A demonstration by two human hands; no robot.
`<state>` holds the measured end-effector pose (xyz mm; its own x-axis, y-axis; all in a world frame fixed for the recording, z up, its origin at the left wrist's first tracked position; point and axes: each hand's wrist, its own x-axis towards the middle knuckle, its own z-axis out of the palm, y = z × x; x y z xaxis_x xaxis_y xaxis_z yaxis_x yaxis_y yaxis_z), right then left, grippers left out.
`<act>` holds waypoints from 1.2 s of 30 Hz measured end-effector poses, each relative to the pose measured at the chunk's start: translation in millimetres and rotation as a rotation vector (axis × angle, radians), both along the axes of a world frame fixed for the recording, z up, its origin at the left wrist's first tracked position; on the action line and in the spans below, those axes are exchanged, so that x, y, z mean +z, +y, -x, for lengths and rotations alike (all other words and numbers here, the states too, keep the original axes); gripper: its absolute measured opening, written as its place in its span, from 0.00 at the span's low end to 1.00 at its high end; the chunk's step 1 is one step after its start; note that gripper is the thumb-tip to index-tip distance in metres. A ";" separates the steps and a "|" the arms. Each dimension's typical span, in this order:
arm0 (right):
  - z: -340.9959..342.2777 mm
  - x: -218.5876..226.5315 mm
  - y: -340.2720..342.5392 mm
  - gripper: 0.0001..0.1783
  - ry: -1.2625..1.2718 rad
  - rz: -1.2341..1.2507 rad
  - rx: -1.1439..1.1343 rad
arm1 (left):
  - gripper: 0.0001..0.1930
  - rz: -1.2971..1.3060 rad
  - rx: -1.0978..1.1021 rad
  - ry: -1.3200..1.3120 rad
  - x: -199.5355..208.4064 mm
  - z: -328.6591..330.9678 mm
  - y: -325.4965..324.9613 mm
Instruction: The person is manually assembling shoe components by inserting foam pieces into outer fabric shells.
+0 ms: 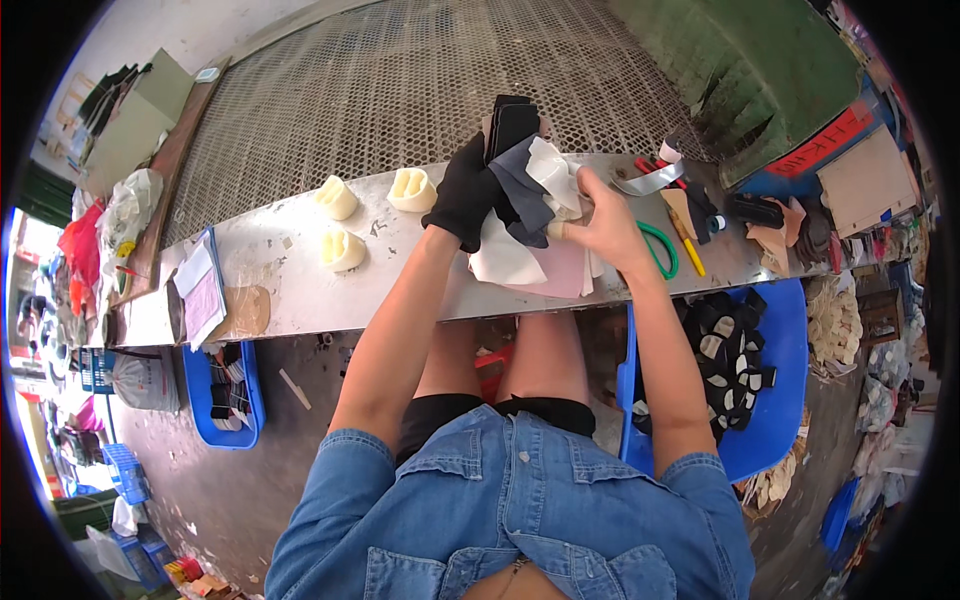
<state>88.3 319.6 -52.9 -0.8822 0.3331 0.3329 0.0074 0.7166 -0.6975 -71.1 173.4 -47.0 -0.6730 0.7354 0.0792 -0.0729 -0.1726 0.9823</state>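
Observation:
My left hand [465,195], in a black glove, grips a bundle of cut fabric pieces [522,185], dark grey and black, above the table's front part. A stack of black pieces [513,125] stands up at the bundle's far end. My bare right hand [608,232] is closed at the bundle's right side, with its thumb and fingers on a crumpled white piece [553,172]. Below both hands lie white sheet material [505,255] and pale pink sheet material [562,273], partly covered. Three cream-coloured hollow moulded pieces [411,190] sit left of my gloved hand.
The metal table [290,295] has a perforated mesh panel [400,80] behind it. Right of my hands lie green-handled scissors [658,250], a yellow-handled tool [688,245] and silver tape [650,180]. A blue basin [785,400] holds black-and-white pieces below; a smaller blue bin [215,440] stands left.

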 end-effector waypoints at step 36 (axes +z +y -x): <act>-18.9 22.3 12.9 0.20 -0.185 1.208 0.409 | 0.16 0.115 0.077 1.018 22.4 -57.6 -27.4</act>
<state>107.3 332.4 -30.6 -0.9915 0.0320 -0.1262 0.1037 -0.3918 -0.9142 -13.4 146.0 -24.5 -0.3717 0.7320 0.5710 0.8116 -0.0424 0.5826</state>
